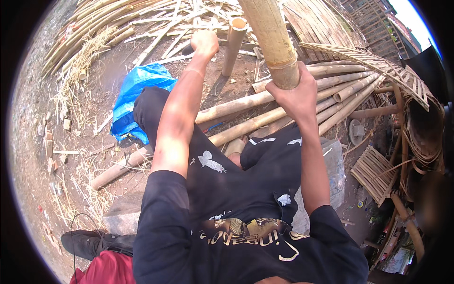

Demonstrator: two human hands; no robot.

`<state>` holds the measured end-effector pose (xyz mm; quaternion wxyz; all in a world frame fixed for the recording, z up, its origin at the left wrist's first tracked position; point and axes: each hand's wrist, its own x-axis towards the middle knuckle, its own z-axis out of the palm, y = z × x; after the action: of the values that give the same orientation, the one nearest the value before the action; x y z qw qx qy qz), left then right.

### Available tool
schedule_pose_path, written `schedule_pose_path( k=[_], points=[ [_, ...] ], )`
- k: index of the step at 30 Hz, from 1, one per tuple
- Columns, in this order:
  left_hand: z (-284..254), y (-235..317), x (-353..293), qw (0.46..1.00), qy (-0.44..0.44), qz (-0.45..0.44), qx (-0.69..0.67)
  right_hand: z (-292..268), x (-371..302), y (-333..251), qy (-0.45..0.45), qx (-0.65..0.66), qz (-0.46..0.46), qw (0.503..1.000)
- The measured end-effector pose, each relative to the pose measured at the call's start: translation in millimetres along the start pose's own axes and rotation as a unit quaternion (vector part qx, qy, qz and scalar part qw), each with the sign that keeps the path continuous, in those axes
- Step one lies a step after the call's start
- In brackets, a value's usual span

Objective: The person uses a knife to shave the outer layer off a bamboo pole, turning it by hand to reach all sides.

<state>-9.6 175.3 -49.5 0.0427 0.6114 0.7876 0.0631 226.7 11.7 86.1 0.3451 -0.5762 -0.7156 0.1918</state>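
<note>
My right hand (298, 94) grips a thick bamboo pole (274, 35) around its near end, just below a node ring. From there the pole runs up and away past the top of the picture. Out ahead on the left, my left hand (205, 43) is closed in a fist. A dark rounded end (188, 49) pokes out beside it; what the fist holds is mostly hidden. Between the hands, a short cut bamboo tube (233, 49) stands upright with its orange-toned hollow top facing up.
Several long bamboo poles (250, 128) lie across the ground before my legs, fanning to the right. A blue plastic sheet (137, 97) is by my left knee. Split strips (161, 23) cover the far ground. A slatted bamboo panel (376, 174) lies at right; red cloth (106, 270) at lower left.
</note>
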Motion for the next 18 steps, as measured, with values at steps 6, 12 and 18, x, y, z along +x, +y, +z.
schedule_pose_path(
  k=[6,12,18],
  points=[
    [16,-22,7,0.997,0.025,-0.058,-0.055,62,38,52,-0.124,-0.049,0.061,0.989],
    [20,-52,-19,0.998,-0.055,-0.035,-0.02,17,68,40,-0.103,0.204,0.166,0.959],
    [21,-64,-33,0.997,-0.058,-0.052,-0.026,-101,104,-34,0.123,0.135,0.005,0.983]
  ],
)
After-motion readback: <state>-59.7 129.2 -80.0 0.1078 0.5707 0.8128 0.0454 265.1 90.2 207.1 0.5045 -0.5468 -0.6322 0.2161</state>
